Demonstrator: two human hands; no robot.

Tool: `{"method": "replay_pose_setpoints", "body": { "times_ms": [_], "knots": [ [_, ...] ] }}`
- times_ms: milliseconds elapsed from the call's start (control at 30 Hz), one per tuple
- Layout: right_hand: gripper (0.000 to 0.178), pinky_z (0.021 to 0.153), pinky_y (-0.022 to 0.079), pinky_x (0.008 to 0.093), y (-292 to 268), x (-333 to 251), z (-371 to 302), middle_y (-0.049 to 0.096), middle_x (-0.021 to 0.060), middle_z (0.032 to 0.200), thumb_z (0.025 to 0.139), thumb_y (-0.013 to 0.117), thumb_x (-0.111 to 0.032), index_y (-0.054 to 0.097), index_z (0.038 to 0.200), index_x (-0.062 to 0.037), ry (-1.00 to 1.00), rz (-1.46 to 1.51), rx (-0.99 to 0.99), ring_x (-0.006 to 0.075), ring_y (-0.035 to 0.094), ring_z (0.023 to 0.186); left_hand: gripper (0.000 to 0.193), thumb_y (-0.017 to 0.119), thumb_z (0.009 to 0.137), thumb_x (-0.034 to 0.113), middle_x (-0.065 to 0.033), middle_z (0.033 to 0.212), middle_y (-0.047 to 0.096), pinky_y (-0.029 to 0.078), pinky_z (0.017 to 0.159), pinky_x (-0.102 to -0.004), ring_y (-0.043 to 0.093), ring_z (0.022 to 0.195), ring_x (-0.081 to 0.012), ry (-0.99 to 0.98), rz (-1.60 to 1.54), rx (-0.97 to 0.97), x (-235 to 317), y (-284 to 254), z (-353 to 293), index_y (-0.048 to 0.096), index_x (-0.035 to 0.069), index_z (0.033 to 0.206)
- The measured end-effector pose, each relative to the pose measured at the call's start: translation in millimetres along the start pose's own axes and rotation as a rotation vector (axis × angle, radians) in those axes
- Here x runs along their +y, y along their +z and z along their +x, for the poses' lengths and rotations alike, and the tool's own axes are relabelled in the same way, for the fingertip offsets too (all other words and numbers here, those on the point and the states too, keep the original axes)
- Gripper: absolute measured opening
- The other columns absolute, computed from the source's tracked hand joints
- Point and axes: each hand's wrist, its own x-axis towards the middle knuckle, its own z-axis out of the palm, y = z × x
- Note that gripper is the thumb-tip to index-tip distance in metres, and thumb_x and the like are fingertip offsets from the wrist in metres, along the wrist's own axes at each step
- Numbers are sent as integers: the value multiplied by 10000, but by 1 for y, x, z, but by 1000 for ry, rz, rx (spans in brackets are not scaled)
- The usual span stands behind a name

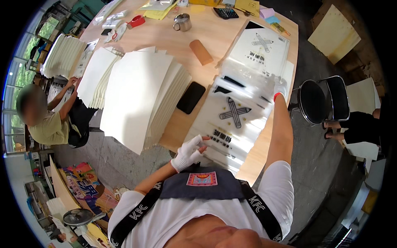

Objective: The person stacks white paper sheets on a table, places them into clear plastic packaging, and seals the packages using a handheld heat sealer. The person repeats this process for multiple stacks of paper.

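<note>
A pile of clear plastic bags printed with crossed pencils lies at the table's near right edge. My left hand, in a white glove with bare fingertips, is at the pile's lower left corner, its fingers apart and nothing seen in them. My right arm reaches to the far right side of the pile. There my right hand, in a white glove with a red cuff, touches the plastic; glare and blur hide its fingers. Beyond lies another printed bag with white sheets showing through. A fanned stack of white paper stands left of a black phone.
On the table are an orange-brown block, a metal mug, a calculator and a red tape roll. At left, a person handles more paper stacks. A black chair stands right.
</note>
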Motion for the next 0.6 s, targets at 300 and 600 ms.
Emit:
{"method": "replay_pose_setpoints", "body": {
  "times_ms": [300, 600],
  "knots": [
    [409, 856, 494, 277, -140, -45, -226, 630, 78, 1138, 981, 590, -219, 521, 1337, -29, -281, 277, -263, 141, 601, 978, 237, 703, 815, 233, -125, 943, 644, 519, 759, -419, 627, 893, -322, 516, 572, -318, -126, 17, 21, 636, 95, 996],
    [295, 815, 506, 238, -166, -12, -561, 660, 34, 1048, 999, 547, -179, 605, 1236, -11, 113, 574, -90, 90, 606, 929, 116, 759, 698, 308, -95, 975, 632, 418, 931, -478, 547, 1021, -339, 543, 913, -377, -131, 47, 36, 709, 231, 770]
  ]
}}
